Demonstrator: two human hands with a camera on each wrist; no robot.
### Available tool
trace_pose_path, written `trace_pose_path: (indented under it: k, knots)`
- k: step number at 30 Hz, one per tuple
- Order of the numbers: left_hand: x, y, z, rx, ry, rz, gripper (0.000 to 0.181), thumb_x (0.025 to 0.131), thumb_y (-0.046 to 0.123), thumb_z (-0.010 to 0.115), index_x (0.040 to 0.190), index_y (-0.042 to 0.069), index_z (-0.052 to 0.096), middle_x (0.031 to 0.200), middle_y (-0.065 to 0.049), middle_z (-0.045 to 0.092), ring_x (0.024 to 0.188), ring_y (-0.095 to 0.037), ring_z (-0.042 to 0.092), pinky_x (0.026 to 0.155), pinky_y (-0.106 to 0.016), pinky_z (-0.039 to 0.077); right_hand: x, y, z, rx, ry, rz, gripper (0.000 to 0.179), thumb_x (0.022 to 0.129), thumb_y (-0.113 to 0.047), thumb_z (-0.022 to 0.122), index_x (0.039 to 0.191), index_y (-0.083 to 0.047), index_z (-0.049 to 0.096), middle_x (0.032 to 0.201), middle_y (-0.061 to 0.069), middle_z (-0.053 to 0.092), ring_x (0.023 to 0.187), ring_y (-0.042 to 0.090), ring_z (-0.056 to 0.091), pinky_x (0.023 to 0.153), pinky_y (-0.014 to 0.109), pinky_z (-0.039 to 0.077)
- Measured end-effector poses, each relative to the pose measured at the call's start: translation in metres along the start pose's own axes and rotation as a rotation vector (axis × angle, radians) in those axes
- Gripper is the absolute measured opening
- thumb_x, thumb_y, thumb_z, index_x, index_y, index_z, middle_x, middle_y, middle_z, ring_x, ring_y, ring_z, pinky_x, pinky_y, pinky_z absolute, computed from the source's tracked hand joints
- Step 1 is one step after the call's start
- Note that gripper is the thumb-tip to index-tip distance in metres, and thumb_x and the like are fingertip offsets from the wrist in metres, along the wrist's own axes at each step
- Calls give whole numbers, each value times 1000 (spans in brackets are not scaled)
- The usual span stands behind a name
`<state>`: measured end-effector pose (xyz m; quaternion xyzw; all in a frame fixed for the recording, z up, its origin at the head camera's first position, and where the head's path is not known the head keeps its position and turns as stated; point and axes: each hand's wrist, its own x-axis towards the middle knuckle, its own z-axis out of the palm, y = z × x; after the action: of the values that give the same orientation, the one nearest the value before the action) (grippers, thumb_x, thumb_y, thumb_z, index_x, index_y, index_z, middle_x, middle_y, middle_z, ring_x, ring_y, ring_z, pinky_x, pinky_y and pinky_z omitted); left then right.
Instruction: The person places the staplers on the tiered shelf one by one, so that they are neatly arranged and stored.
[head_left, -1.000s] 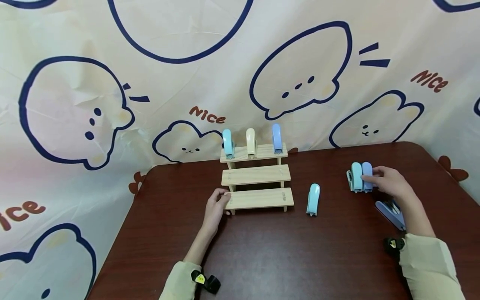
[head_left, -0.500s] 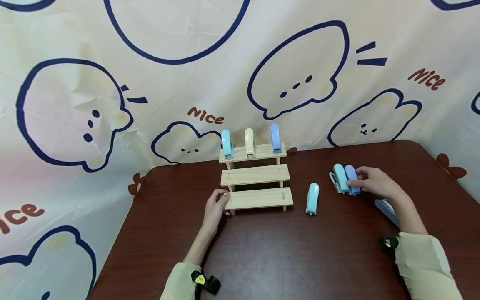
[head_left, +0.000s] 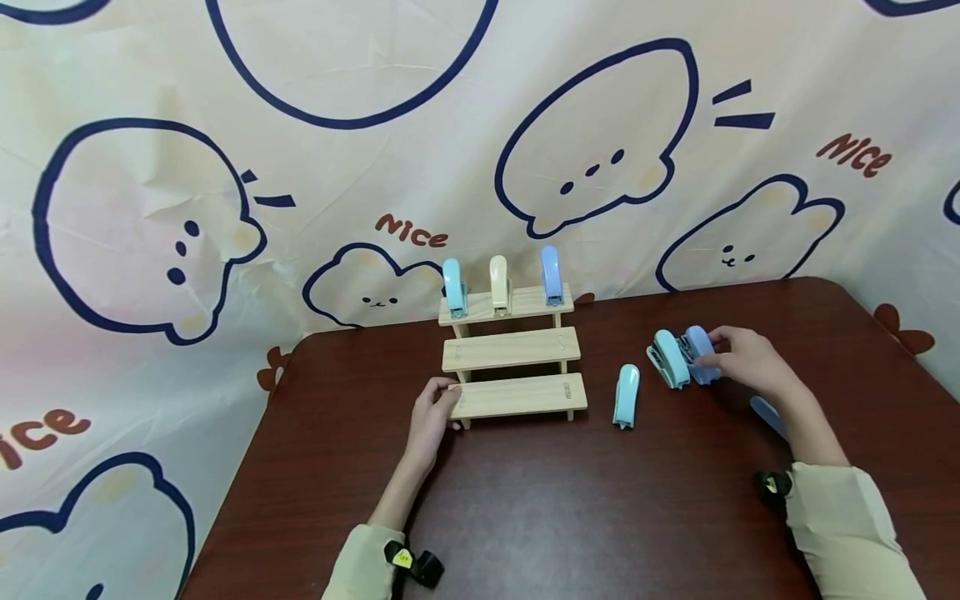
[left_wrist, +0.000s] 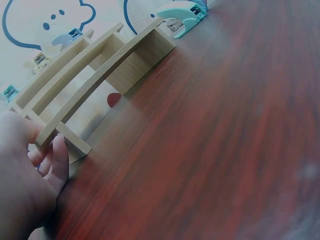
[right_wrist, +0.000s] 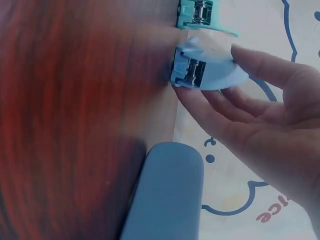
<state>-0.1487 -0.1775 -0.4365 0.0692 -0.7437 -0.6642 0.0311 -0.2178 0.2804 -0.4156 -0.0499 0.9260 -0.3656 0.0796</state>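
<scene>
My left hand (head_left: 429,422) grips the left end of the lowest step of a three-step wooden rack (head_left: 512,350); in the left wrist view the rack (left_wrist: 102,72) has fingers around that end. On the top step stand a turquoise stapler (head_left: 453,286), a cream stapler (head_left: 499,283) and a periwinkle stapler (head_left: 552,275). At the right, my right hand (head_left: 752,360) pinches a periwinkle-blue stapler (head_left: 699,342) between thumb and fingers, as the right wrist view confirms with the stapler (right_wrist: 220,75). Just left of it is a mint stapler (head_left: 670,358), tilted slightly.
A light-blue stapler (head_left: 626,397) rests on the brown table (head_left: 585,517) between rack and right hand. Beneath the right forearm lies a darker blue stapler (head_left: 768,416), partly hidden. A patterned cloth (head_left: 600,150) hangs behind the table.
My right hand has moved left with the periwinkle stapler, and the mint stapler has shifted left too. A gap now shows between these two. My left hand keeps its hold on the rack.
</scene>
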Motion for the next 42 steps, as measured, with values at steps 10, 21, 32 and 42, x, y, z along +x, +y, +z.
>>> trace_pose_path:
  k: [10,21,32,42]
  knots:
    - [3,-6,1,-11,3,4,19,103,8,58,114,-6,62,85,-5,57,64,-15,58,56,-25,51,-6,0,-9,158,143,93,57,103,-18,61,136,23,40,129,43,53,99,33,63,70,25,57]
    - [-1,0,1,-3,-5,7,20,103,7,58,115,-8,62,86,-6,58,65,-16,57,56,-26,51,-16,-25,-23,489,279,78,67,102,-26,67,144,18,38,92,-18,62,77,-9,63,71,16,58]
    - [21,-36,-1,-15,10,6,22,104,14,59,117,-3,63,88,-4,57,64,-15,57,54,-25,49,-28,-48,-30,712,345,67,30,98,-21,74,119,-6,59,82,-23,68,73,-3,69,65,16,58]
    - [19,-35,-2,5,18,23,25,103,17,61,118,-2,64,91,-6,58,67,-15,57,54,-25,51,-36,-66,-30,970,363,-18,9,91,-15,82,91,-21,75,85,-12,75,73,5,73,63,20,59]
